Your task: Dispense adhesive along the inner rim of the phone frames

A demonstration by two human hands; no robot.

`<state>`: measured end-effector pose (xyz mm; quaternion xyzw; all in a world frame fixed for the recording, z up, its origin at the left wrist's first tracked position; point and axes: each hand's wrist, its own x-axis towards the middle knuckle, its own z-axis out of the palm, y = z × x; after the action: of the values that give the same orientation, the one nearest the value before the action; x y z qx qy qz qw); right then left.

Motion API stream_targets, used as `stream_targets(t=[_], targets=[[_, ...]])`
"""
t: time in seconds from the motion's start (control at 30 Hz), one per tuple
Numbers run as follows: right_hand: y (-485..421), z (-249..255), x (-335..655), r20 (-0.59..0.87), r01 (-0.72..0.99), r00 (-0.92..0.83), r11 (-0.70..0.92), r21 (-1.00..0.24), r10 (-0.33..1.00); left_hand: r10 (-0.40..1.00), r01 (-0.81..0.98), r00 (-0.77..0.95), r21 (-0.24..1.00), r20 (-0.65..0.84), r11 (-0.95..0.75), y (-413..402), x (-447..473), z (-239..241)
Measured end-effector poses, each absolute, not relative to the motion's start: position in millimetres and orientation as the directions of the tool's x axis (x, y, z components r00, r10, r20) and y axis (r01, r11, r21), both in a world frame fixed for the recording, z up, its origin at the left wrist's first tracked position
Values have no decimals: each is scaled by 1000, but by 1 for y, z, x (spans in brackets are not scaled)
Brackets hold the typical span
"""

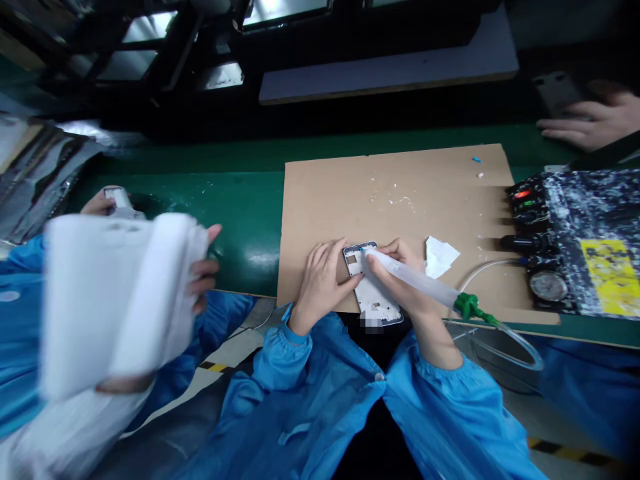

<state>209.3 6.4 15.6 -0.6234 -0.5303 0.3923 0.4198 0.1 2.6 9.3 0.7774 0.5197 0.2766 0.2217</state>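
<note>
A white phone frame (379, 293) with a dark rim lies tilted on the brown cardboard sheet (330, 193), close to its front edge. My left hand (320, 277) rests against the frame's left side, its thumb on the frame and its index fingertip by the upper left corner. A dispensing syringe (425, 280) with a white barrel and a green cap is gripped in my right hand (403, 267). Its tip meets the upper end of the frame. The fingers of my right hand partly cover the frame's right side. Part of its lower end is blurred out.
A crumpled white paper (441, 257) lies right of my right hand. A dispenser box (590, 233) with knobs and a gauge stands at right, joined to the syringe by a clear hose (520, 347). At left, another person's hand (203, 277) carries blurred white trays (100, 300). A co-worker's hand (595, 120) is upper right.
</note>
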Motion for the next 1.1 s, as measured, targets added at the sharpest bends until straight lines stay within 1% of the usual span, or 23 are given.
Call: stream_targets(t=[0.37,0.77,1.1], targets=[[6,11,210,-49,342,135,-92,-935,990,936,689,301,636,183,-346,3,0,9],[7,14,210,-15,359,130,-61,-931,991,934,691,303,632,188,-351,2,0,8],[6,14,211,-27,363,119,-69,-929,993,932,679,302,641,198,-356,2,0,8]])
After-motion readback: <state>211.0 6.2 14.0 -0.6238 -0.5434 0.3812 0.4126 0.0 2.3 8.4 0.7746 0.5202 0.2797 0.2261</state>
